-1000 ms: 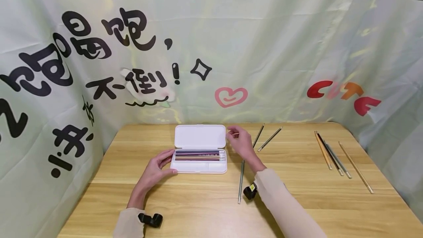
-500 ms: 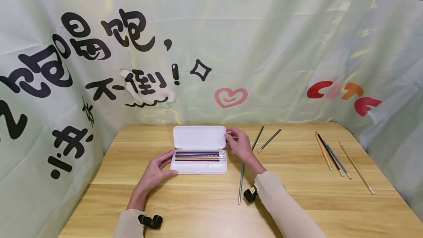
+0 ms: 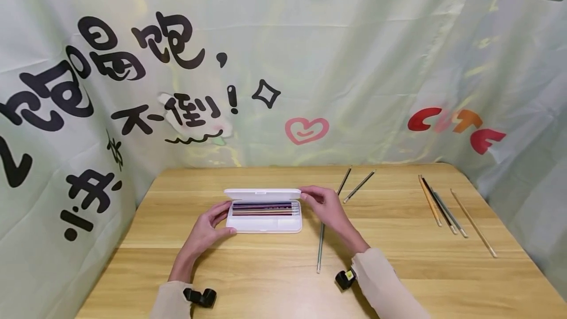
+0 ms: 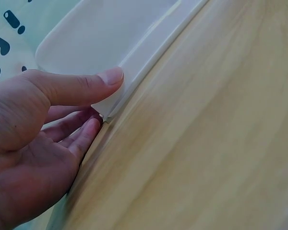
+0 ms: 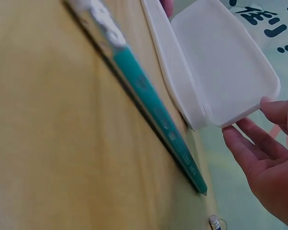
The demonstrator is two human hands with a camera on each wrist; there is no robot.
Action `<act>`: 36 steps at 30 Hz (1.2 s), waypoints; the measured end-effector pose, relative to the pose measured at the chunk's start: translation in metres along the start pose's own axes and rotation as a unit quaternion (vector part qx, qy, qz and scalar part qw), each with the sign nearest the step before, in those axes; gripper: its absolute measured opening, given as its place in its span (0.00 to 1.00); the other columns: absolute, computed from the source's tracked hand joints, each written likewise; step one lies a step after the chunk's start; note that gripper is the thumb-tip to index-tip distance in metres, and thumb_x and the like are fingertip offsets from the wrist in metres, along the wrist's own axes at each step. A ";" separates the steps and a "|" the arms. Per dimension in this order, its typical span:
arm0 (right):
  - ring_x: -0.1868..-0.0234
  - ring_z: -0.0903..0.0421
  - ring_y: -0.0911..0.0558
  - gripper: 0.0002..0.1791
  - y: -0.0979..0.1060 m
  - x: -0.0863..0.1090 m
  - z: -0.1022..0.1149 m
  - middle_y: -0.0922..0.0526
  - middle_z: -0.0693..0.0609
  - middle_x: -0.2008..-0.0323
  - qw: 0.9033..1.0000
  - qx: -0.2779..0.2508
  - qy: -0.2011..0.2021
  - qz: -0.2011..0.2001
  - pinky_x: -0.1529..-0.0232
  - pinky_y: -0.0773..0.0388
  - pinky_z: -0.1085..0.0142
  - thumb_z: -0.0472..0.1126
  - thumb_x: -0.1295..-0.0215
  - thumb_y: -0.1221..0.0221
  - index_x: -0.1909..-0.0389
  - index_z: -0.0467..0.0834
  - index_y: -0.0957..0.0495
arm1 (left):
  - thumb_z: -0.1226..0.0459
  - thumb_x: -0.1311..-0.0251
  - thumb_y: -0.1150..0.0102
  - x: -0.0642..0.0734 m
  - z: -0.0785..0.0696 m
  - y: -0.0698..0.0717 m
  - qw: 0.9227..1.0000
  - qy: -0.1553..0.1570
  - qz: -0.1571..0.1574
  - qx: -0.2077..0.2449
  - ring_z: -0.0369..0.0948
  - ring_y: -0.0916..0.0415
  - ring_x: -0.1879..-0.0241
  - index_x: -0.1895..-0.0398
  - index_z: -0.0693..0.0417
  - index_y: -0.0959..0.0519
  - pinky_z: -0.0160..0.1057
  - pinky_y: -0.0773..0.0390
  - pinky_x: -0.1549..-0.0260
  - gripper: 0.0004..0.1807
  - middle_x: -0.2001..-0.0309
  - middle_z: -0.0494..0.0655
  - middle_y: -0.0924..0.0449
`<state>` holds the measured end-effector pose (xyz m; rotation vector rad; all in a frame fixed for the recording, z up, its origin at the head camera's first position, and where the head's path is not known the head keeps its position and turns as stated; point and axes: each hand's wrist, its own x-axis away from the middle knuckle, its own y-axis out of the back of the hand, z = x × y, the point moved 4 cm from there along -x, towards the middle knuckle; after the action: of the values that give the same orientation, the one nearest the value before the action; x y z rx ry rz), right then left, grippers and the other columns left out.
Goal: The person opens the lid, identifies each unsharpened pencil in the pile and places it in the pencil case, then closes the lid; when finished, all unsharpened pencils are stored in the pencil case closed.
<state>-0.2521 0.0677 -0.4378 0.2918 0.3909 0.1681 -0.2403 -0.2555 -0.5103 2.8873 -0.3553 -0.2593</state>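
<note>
A white pencil case (image 3: 254,225) lies on the table with several pencils (image 3: 263,208) side by side in its back compartment. Its lid (image 3: 261,194) stands partly raised along the far side. My left hand (image 3: 203,230) grips the case's left end; in the left wrist view the thumb lies over the corner and the fingers curl at the side. At the lid's right end, my right hand (image 3: 329,207) pinches the edge, thumb on one face and fingertips on the other, as the right wrist view shows around the lid (image 5: 225,62).
A green pencil (image 3: 320,255) lies partly under the right forearm, and two dark pencils (image 3: 360,186) lie behind it. Farther right are an orange pencil (image 3: 429,201), dark and grey pencils (image 3: 447,213) and a tan pencil (image 3: 474,223). A printed curtain (image 3: 354,63) hangs behind the table.
My right hand has taken hold of the lid and swung it forward and up from lying back. The left hand has stayed at the case's left end.
</note>
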 end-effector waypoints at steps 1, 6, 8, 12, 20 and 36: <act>0.59 0.45 0.18 0.11 0.000 0.002 0.001 0.18 0.40 0.58 1.000 -0.001 0.001 0.004 0.58 0.18 0.64 0.30 0.38 0.43 0.55 0.33 0.20 | 0.72 0.58 0.28 0.000 0.000 0.000 1.000 -0.004 -0.002 0.002 0.56 0.39 0.38 0.36 0.68 0.37 0.38 0.33 0.41 0.43 0.34 0.60 0.42; 0.51 0.44 0.21 0.13 -0.004 0.012 0.003 0.20 0.39 0.52 0.999 -0.016 -0.022 0.028 0.51 0.21 0.66 0.30 0.35 0.46 0.51 0.33 0.22 | 0.73 0.59 0.28 0.000 -0.001 0.001 1.000 0.003 -0.006 0.003 0.56 0.38 0.39 0.37 0.67 0.35 0.39 0.33 0.41 0.42 0.35 0.60 0.42; 0.48 0.45 0.23 0.14 -0.005 0.015 0.004 0.22 0.40 0.49 0.998 -0.021 -0.035 0.038 0.48 0.23 0.66 0.31 0.34 0.47 0.50 0.33 0.23 | 0.73 0.60 0.28 0.000 0.001 0.001 1.000 0.015 -0.011 0.004 0.55 0.37 0.39 0.38 0.66 0.34 0.38 0.32 0.42 0.40 0.36 0.60 0.41; 0.44 0.47 0.26 0.14 -0.008 0.020 0.004 0.25 0.39 0.46 0.996 -0.043 -0.054 0.051 0.46 0.25 0.67 0.36 0.33 0.46 0.51 0.33 0.22 | 0.72 0.59 0.28 0.001 0.003 0.002 0.999 0.032 -0.018 0.004 0.54 0.37 0.39 0.39 0.63 0.33 0.37 0.31 0.43 0.39 0.37 0.58 0.38; 0.41 0.46 0.29 0.21 -0.015 0.021 -0.025 0.31 0.38 0.40 0.992 -0.067 -0.076 0.079 0.44 0.27 0.61 0.39 0.41 0.37 0.49 0.31 0.24 | 0.72 0.60 0.27 0.000 0.002 0.003 0.999 0.027 -0.012 0.022 0.54 0.37 0.39 0.35 0.64 0.39 0.35 0.29 0.45 0.44 0.37 0.61 0.37; 0.40 0.47 0.30 0.37 -0.021 0.026 -0.040 0.33 0.39 0.38 0.990 -0.006 -0.082 0.116 0.44 0.28 0.64 0.39 0.46 0.33 0.37 0.33 0.36 | 0.63 0.46 0.35 0.000 0.002 0.003 1.000 0.009 -0.007 0.014 0.51 0.40 0.37 0.34 0.62 0.38 0.35 0.33 0.41 0.37 0.35 0.56 0.38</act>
<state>-0.2418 0.0634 -0.4885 0.3367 0.1908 0.3727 -0.2411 -0.2592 -0.5111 2.9189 -0.3378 -0.2337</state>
